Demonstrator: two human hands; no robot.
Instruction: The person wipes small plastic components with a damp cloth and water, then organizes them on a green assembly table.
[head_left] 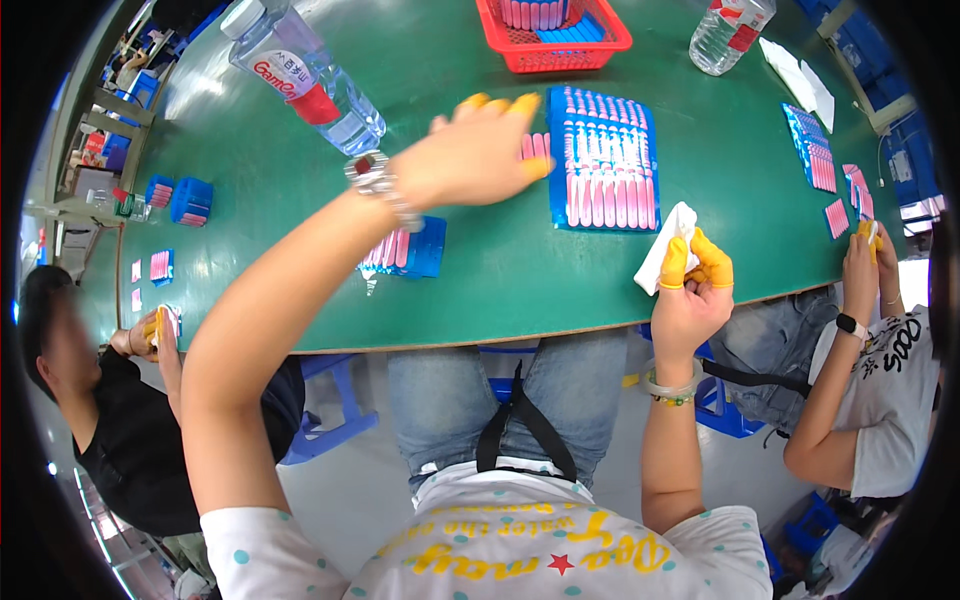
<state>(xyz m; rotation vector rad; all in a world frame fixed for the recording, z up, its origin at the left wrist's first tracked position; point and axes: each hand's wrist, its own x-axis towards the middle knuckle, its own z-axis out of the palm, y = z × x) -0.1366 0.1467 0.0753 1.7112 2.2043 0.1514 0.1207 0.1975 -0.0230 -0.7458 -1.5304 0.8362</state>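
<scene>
My left hand [487, 152], with yellow finger covers on its fingertips, is stretched over the table. Its thumb and fingers are apart around a small group of pink stick-shaped pieces [537, 146], slightly blurred; no firm grip on them shows. Beside it lies a blue sheet [556, 150] bearing rows of pink and silvery sticks. At the table's near edge, my right hand [695, 285] pinches a folded white cloth [662, 252] between yellow-covered fingertips. Partly hidden below my left wrist is a blue pack [428, 248] with pink sticks.
A large water bottle [310, 80] lies beyond my left wrist. Farther off are a red basket [560, 62] of pink and blue items and another bottle [730, 35]. Co-workers sit at the left [130, 430] and right [870, 400], with more sticks and sheets before them.
</scene>
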